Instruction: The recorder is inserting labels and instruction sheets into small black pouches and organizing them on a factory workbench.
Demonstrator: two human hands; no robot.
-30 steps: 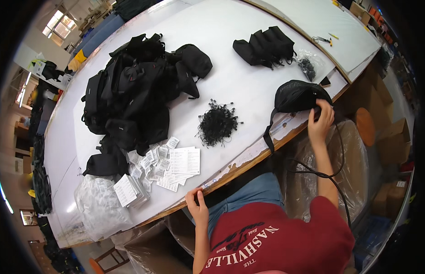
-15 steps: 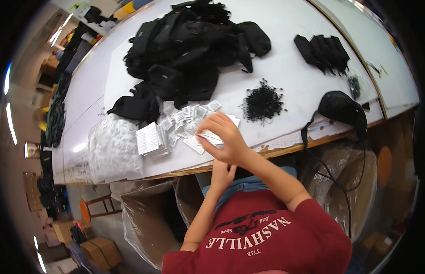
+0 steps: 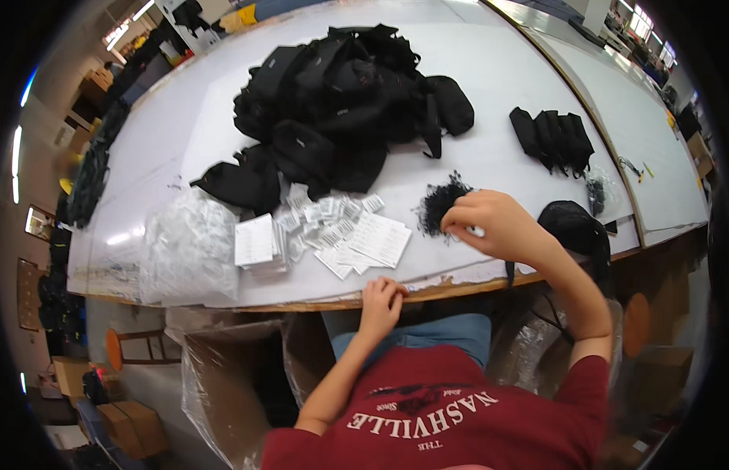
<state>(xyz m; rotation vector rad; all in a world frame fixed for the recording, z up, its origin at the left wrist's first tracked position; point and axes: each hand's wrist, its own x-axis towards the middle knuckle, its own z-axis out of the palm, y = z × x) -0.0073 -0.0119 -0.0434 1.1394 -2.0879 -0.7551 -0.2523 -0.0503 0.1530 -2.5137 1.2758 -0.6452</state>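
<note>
My right hand (image 3: 496,223) is at the near side of a small pile of thin black loops, perhaps tag strings (image 3: 443,205). Thumb and fingertips are pinched together at the pile's edge; what is between them is too small to make out. Against the table's front edge rests my left hand (image 3: 380,301), its fingers curled in and whatever they hold hidden. Just beyond it, flat white printed cards (image 3: 380,239) lie fanned out. Small white packets with printed labels (image 3: 329,211) are scattered behind these cards, and a stack of white cards (image 3: 256,241) stands to their left.
A heap of black bags (image 3: 333,86) fills the table's far middle. At left sits a clear plastic bag of white items (image 3: 188,251). Black pouches (image 3: 554,139) lie at right, with a black bag (image 3: 572,227) near the edge. Plastic-lined boxes (image 3: 223,376) stand below the table.
My right hand has moved right, from above the white cards to the pile of black loops. My left hand, beneath the right wrist before, now shows at the table edge.
</note>
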